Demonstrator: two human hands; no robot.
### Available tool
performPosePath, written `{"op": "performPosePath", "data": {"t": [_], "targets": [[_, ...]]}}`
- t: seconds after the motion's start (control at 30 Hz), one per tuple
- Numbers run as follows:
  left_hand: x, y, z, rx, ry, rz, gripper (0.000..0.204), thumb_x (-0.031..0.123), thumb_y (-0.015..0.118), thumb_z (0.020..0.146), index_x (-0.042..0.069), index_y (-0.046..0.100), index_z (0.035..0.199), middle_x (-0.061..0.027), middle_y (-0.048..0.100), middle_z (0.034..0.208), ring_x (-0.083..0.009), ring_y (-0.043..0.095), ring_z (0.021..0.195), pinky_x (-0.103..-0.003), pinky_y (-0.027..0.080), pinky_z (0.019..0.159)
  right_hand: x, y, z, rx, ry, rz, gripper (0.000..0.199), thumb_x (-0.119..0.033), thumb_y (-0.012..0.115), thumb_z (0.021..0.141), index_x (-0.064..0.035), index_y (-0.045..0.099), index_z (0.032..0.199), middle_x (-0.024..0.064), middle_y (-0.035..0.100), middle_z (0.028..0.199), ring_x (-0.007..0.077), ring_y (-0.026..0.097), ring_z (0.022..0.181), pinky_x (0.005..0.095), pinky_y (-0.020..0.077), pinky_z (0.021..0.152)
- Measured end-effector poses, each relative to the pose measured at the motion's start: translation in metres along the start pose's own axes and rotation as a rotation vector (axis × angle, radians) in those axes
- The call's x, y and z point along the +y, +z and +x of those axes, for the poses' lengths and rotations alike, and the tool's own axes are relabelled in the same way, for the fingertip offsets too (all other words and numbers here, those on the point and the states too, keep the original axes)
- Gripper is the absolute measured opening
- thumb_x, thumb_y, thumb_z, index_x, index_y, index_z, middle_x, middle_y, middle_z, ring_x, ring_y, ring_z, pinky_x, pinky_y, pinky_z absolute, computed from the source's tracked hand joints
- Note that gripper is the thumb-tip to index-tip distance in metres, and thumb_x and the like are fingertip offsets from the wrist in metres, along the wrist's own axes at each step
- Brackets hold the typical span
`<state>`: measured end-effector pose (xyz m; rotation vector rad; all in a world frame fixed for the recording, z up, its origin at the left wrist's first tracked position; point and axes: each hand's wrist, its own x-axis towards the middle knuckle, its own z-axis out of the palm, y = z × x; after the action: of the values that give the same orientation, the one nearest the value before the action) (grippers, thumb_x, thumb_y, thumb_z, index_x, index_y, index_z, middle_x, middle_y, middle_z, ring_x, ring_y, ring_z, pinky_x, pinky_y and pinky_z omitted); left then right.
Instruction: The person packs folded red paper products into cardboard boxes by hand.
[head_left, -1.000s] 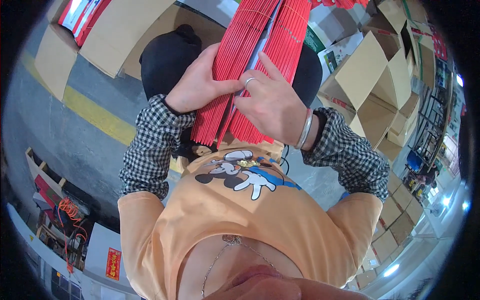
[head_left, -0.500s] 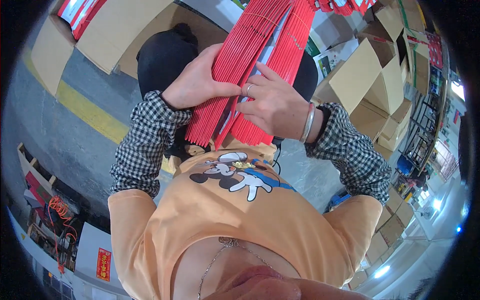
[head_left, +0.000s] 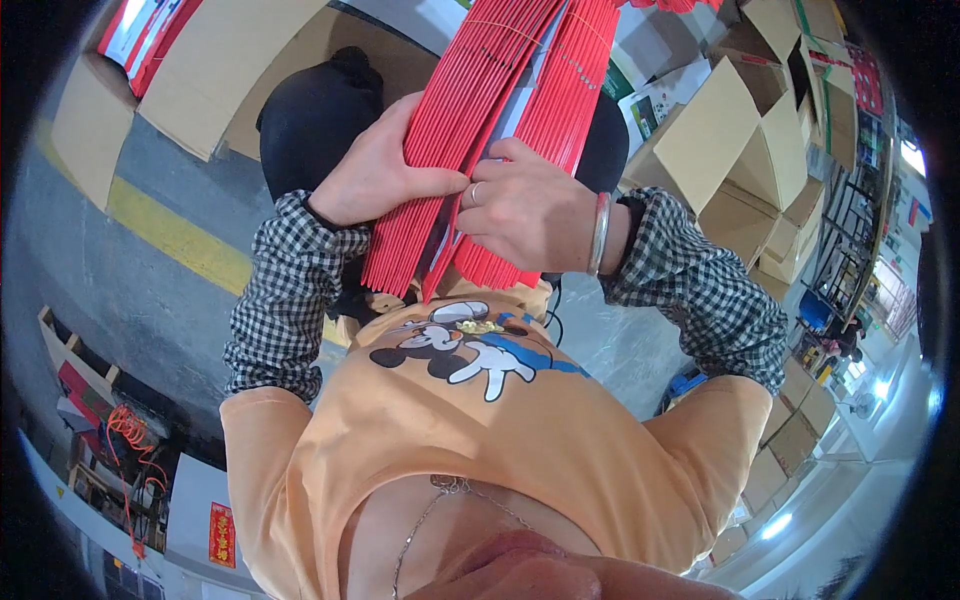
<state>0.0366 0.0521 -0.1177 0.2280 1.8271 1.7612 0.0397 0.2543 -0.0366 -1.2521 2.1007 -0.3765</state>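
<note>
A thick bundle of thin red folded sheets or sleeves (head_left: 450, 120), their edges lined up like fanned pages, rests over my lap. My left hand (head_left: 380, 170) grips its left side, thumb lying across the red edges. A second red section (head_left: 560, 100) stands to the right, with a white and grey gap (head_left: 510, 115) between the two. At the lower end of this gap my right hand (head_left: 530, 210) has its fingers curled in against the red edges; the fingertips are partly hidden. A thin band (head_left: 510, 30) crosses the upper part of the left section.
Open cardboard boxes stand at the right (head_left: 710, 130) and at the upper left (head_left: 230, 60), where a red and white stack (head_left: 150, 45) sits in one. A yellow floor stripe (head_left: 180, 235) runs at the left. An orange coiled hose (head_left: 128, 430) hangs at the lower left.
My right hand's index finger, stretched out before along the gap, is now bent in. Both hands and the red bundle have shifted slightly left in the view.
</note>
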Motion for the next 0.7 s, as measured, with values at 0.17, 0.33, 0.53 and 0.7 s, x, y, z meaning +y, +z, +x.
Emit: {"op": "performPosePath", "data": {"t": [0.17,0.33,0.53,0.7], "targets": [[0.001,0.001,0.0,-0.016,-0.021,-0.032,0.079,0.018,0.08,0.074,-0.002,0.036,0.137,-0.0129,0.057,0.121,-0.0182,0.057,0.108,-0.032,0.048,0.093,0.003,0.003,-0.003,0.081,-0.041,0.034,0.01,-0.016,0.069,0.076,-0.0109,0.07,0.084,0.0035,0.065,0.085,0.0202,0.058,0.093,0.0393,0.0355,0.099],[0.002,0.0,0.001,-0.036,-0.008,-0.102,0.081,0.022,0.081,0.074,-0.004,0.036,0.137,-0.0145,0.057,0.121,-0.0203,0.059,0.107,-0.033,0.05,0.091,0.001,0.0,-0.001,0.045,-0.011,0.02,0.013,-0.016,0.069,0.076,-0.0124,0.071,0.088,0.0028,0.065,0.086,0.0197,0.057,0.095,0.0417,0.0342,0.1],[0.004,0.0,0.001,-0.029,-0.025,-0.111,0.079,0.021,0.081,0.075,-0.002,0.037,0.136,-0.0137,0.058,0.119,-0.0187,0.059,0.106,-0.032,0.051,0.091,-0.002,-0.003,-0.005,0.037,-0.016,0.007,0.017,-0.018,0.071,0.073,-0.0137,0.072,0.09,0.0049,0.062,0.092,0.0205,0.055,0.099,0.0432,0.032,0.103],[0.009,0.002,0.001,0.005,-0.019,-0.14,0.077,0.022,0.081,0.075,-0.003,0.038,0.135,-0.0132,0.06,0.117,-0.0188,0.06,0.103,-0.032,0.051,0.089,-0.007,0.014,-0.003,0.105,-0.029,0.018,0.023,-0.02,0.073,0.07,-0.0127,0.07,0.092,0.0069,0.058,0.094,0.0224,0.054,0.1,0.0439,0.0324,0.103]]}}
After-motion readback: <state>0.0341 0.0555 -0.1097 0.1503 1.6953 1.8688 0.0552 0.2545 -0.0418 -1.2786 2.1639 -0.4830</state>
